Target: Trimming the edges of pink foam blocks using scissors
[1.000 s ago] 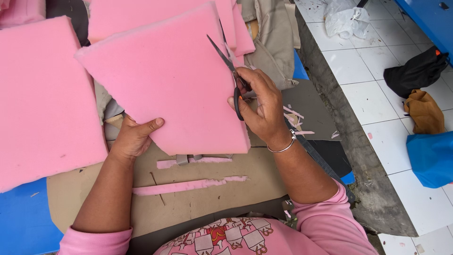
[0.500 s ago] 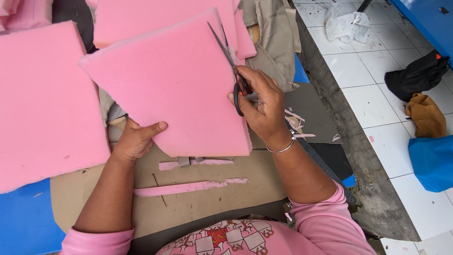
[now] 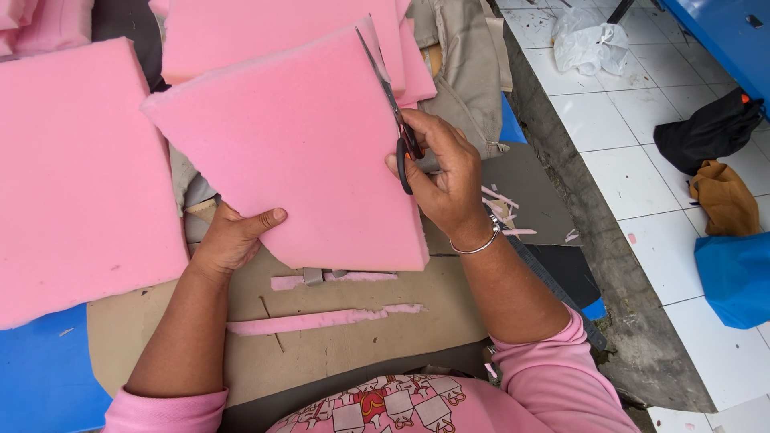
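My left hand [image 3: 233, 239] grips the lower left edge of a thick pink foam sheet [image 3: 293, 152], thumb on top, holding it tilted up off the work surface. My right hand [image 3: 445, 172] is closed around the black handles of a pair of scissors [image 3: 393, 112]. The blades point up and away along the sheet's right edge, near its top corner. A thin pink foam strip [image 3: 321, 318] lies on the brown cardboard [image 3: 353, 345] below the sheet, with a shorter strip [image 3: 333, 278] just above it.
A large pink foam slab [image 3: 76, 176] lies at the left and more foam sheets [image 3: 273, 28] at the back. Beige cloth [image 3: 465, 56] is heaped behind my right hand. On the white tiled floor at right lie a plastic bag [image 3: 589, 40], dark and tan cloths [image 3: 718, 160], and a blue object [image 3: 734, 277].
The scissors and my right hand have moved slightly up along the sheet's right edge. My left hand keeps its hold on the foam sheet.
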